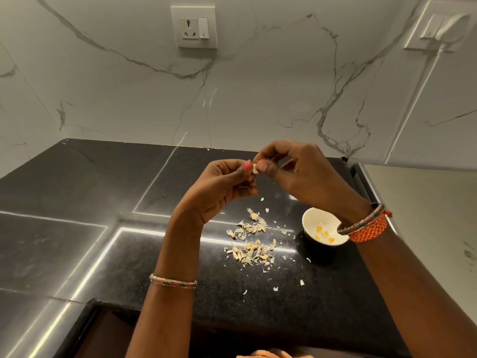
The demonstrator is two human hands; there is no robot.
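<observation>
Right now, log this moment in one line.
action: peeling; small pale garlic clove: pinched by left hand and right hand; dry peel scraps: on black counter; white bowl: yellow pieces

Dim warm light, bright strip glare on the glossy black countertop (77,202), wide-angle bending at the edges.

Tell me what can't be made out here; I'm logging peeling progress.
Head view:
- Pale piece pinched between left hand and right hand: fingertips cover most.
- Bowl: right wrist hides its right rim.
- Yellow pieces in it: too small to identify.
- Orange thing at bottom edge: cut off.
</observation>
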